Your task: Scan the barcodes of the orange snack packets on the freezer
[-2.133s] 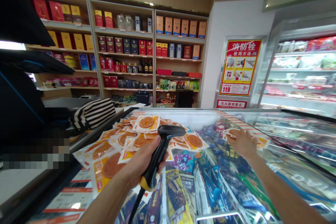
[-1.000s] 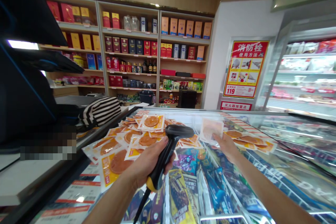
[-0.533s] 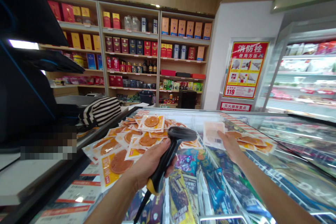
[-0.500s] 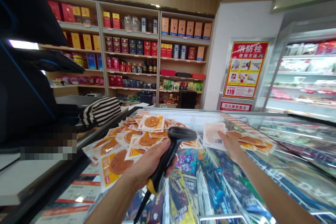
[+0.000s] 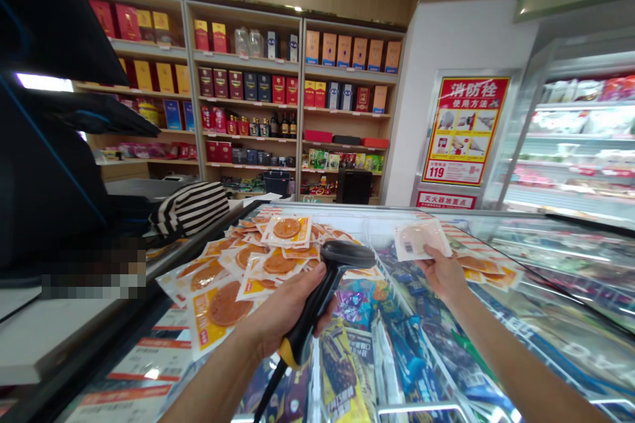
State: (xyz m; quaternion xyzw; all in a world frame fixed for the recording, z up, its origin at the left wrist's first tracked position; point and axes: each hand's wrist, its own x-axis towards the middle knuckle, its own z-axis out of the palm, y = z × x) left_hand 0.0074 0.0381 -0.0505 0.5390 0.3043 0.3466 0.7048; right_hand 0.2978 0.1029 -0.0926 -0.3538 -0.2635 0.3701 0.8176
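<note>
My left hand (image 5: 292, 304) is wrapped round the handle of a black and yellow barcode scanner (image 5: 317, 297), its head pointing right. A cable runs down from the scanner's base. Between the thumb and fingers of my right hand (image 5: 443, 269) is a flat sealed food packet (image 5: 421, 240), its pale back with a small barcode facing me. Beside the scanner, on the left of the freezer glass, lies a heap of similar packets (image 5: 278, 264) with round brown patties showing. A smaller group of packets (image 5: 489, 269) lies behind my right hand, partly hidden by it.
Under the glass of the chest freezer (image 5: 536, 317) are colourful wrapped goods (image 5: 342, 370). To the left stand a dark checkout screen (image 5: 49, 26) and a striped bag (image 5: 191, 209). Shelves of boxes (image 5: 248, 86) line the back wall, with a red fire-hydrant sign (image 5: 466, 132) on the right.
My right hand has moved slightly right with the packet, which is now tilted and shows its barcode more clearly. My left hand and the scanner have shifted only slightly right.
</note>
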